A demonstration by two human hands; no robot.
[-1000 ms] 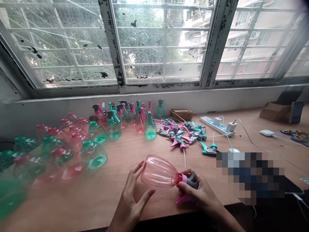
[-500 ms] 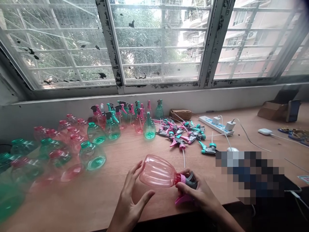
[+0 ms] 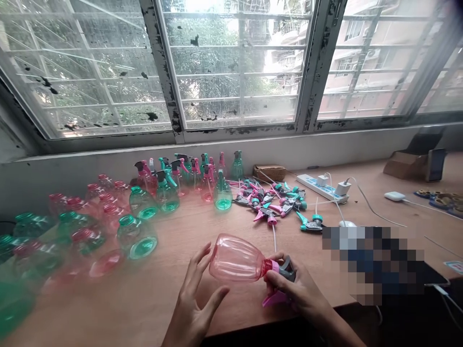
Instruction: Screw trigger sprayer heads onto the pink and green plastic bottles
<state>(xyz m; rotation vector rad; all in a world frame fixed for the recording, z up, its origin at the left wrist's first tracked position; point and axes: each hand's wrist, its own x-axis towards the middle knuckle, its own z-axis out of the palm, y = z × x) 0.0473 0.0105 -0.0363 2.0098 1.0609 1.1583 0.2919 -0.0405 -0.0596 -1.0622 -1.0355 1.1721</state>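
A pink transparent spray bottle lies on its side in the air above the front of the table, its base toward the left. My right hand is closed around its neck, at the pink collar and grey-and-pink trigger head. Just left of the bottle's base, my left hand is open, thumb and fingers spread, and appears to hold nothing. Beyond the bottle lies a pile of loose pink, teal and grey trigger heads with thin tubes.
Several open pink and green bottles stand at the left. Bottles with trigger heads line the windowsill wall. A brown box, a white power strip with cables, and a blurred-out patch are further right. The table's front edge runs below my hands.
Both hands and the bottle hold nearly the same pose. The whole view has shifted slightly.
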